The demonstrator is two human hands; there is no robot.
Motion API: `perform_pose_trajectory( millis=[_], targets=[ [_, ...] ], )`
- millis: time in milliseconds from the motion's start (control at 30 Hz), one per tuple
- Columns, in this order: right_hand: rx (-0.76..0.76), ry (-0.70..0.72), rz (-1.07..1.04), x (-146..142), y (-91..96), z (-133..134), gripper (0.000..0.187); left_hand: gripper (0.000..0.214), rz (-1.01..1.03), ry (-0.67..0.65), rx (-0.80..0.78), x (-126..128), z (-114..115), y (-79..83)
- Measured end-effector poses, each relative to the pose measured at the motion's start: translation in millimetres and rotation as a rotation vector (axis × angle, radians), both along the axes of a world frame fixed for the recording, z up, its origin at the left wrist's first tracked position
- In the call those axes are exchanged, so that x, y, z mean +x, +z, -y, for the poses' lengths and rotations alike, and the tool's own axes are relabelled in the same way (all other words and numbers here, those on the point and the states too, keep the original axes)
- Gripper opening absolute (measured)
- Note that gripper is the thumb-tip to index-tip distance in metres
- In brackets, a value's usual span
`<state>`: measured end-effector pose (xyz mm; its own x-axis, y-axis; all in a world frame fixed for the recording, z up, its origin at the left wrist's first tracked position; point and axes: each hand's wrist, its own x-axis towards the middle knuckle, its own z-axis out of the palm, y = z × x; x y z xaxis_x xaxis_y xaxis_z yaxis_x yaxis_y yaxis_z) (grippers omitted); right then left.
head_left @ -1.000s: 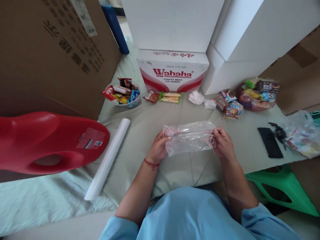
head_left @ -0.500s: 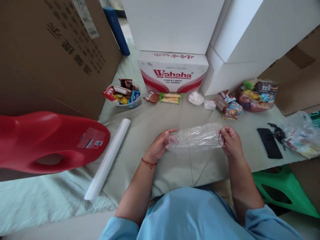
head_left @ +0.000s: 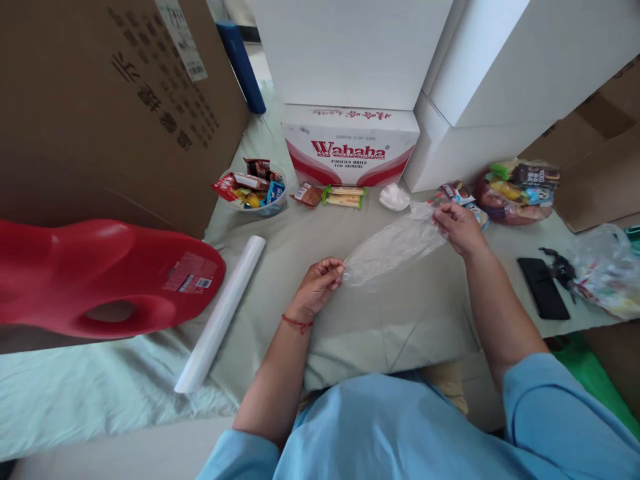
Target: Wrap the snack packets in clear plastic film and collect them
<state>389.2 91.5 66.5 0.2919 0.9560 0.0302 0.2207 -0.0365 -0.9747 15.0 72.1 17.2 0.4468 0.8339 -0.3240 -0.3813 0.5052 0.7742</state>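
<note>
A clear plastic bag (head_left: 395, 250) is stretched slantwise above the cloth-covered table, its right end higher in the picture. My left hand (head_left: 323, 283), with a red string on the wrist, pinches the lower left end. Its upper right end is gripped by my right hand (head_left: 457, 227), which partly covers the snack packets (head_left: 456, 192) behind it. Beyond the bag lie a white crumpled bundle (head_left: 395, 197), green-edged wafer packs (head_left: 345, 197) and a brown snack packet (head_left: 307, 195).
Bowls of packaged snacks (head_left: 250, 190) (head_left: 517, 193) stand at both sides. A white roll (head_left: 220, 317) and a red jug (head_left: 110, 277) lie left. A phone (head_left: 543, 288), keys (head_left: 560, 267) and a filled plastic bag (head_left: 607, 267) are right. A Wahaha carton (head_left: 350, 147) stands behind.
My right hand has moved up and away, toward the snack packets, still holding the bag. The bag now slants and looks narrower. My left hand has closed into a tighter pinch.
</note>
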Motion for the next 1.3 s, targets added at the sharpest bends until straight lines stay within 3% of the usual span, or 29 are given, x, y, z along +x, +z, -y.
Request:
perform_pose_trajectory(
  millis=[200, 300, 367, 433, 500, 567, 633, 700, 833, 967, 1100, 1200, 1300],
  targets=[
    [-0.135, 0.064, 0.317, -1.6, 0.4, -62.0, 0.017, 0.044, -0.056, -0.059, -0.037, 0.7, 0.4, -0.3],
    [0.034, -0.055, 0.639, -17.1, 19.2, -60.6, 0.018, 0.045, -0.098, -0.041, -0.072, 1.1, -0.1, -2.9],
    [0.218, -0.112, 0.754, -43.9, 30.5, -38.6, 0.017, 0.044, -0.114, -0.021, -0.070, 1.7, -0.4, -4.0],
    [0.277, -0.062, 0.697, -83.7, 31.1, -4.8, 0.019, 0.042, -0.119, -0.011, -0.047, 2.6, -0.1, -3.9],
    [0.152, 0.107, 0.522, -129.5, 17.5, 29.8, 0.025, 0.040, -0.113, -0.010, -0.020, 4.0, 1.0, -3.0],
    [0.009, 0.126, 0.342, -171.8, -6.0, 54.8, 0.036, 0.038, -0.112, -0.013, 0.016, 5.8, 2.8, -2.2],
    [-0.087, 0.119, 0.204, -201.7, -30.2, 65.6, 0.053, 0.034, -0.125, -0.006, 0.067, 7.6, 4.9, -2.4],
    [-0.144, 0.122, 0.039, -213.9, -47.5, 66.0, 0.053, 0.029, -0.132, 0.027, 0.100, 8.9, 6.5, -3.5],
    [-0.160, 0.075, -0.268, -196.6, -53.9, 61.8, 0.033, 0.023, -0.075, 0.208, 0.040, 8.9, 5.8, -6.7],
    [-0.164, -0.088, -0.455, -167.0, -45.8, 68.2, 0.034, 0.026, -0.018, 0.324, 0.023, 8.5, 0.4, -9.4],
    [-0.157, -0.224, -0.565, -141.8, -49.2, 84.3, 0.040, 0.028, -0.025, 0.381, 0.016, 6.1, -1.2, -14.0],
    [-0.205, -0.238, -0.433, -116.9, -55.1, 102.4, 0.038, 0.032, -0.093, 0.410, 0.010, -2.0, 6.5, -16.0],
    [-0.255, -0.141, -0.014, -87.2, -51.5, 118.3, 0.036, 0.039, -0.311, 0.311, 0.079, -13.8, 18.4, -10.7]
  ],
)
